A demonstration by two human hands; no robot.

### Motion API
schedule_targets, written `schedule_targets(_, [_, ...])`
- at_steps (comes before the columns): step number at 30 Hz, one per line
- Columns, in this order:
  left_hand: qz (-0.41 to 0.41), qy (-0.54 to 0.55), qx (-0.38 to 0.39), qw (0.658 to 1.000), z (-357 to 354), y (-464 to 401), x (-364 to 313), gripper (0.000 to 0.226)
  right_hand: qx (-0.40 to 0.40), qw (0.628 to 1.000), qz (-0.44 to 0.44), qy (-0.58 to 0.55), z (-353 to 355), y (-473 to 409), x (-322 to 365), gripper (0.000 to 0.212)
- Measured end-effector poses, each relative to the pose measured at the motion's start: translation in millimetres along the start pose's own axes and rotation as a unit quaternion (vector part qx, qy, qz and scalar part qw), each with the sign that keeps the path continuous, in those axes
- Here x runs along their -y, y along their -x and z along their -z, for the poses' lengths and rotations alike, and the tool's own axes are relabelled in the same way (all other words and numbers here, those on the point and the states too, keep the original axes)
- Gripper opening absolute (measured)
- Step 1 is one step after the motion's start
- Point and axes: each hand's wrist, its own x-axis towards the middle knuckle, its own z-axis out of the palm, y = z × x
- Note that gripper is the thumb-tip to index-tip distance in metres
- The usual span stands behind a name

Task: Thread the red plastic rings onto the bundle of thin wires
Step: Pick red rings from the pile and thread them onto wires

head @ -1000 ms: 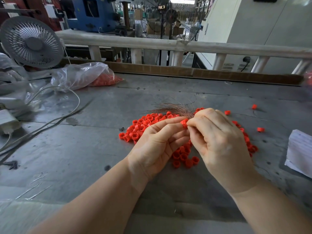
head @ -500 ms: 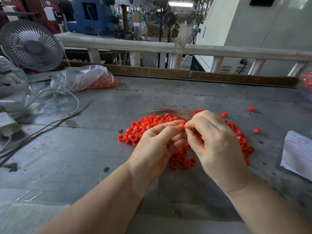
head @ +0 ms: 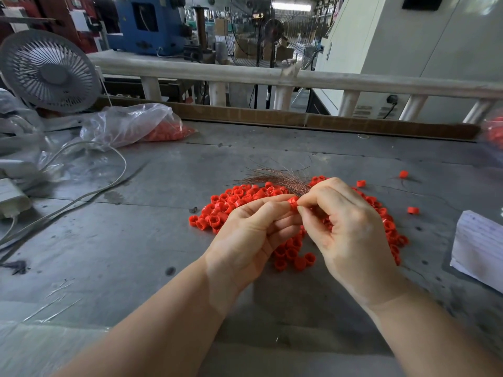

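A wide grey table [head: 136, 240] fills the space in front of the person, scuffed and stained. At its far left stands a white fan [head: 49, 73], with a clear plastic bag [head: 128, 126] holding red pieces just beside it. A sheet of paper [head: 479, 246] lies at the right edge. In the middle sits a heap of red rings [head: 231, 205], with a bundle of wires [head: 275, 176] fanning out behind it. The left hand [head: 253, 235] and right hand [head: 351, 229] meet above the heap, fingers curled, both pinching one ring [head: 293, 204] at the near end of the wires.
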Motion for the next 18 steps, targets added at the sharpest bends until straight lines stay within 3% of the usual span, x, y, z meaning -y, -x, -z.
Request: schedule_targets(18, [-0.027, -0.014, -0.025, 0.999, -0.8, 1.9, 1.7, 0.015, 0.031, 0.999, -0.006, 0.013, 0.4, 0.1, -0.5, 0.01])
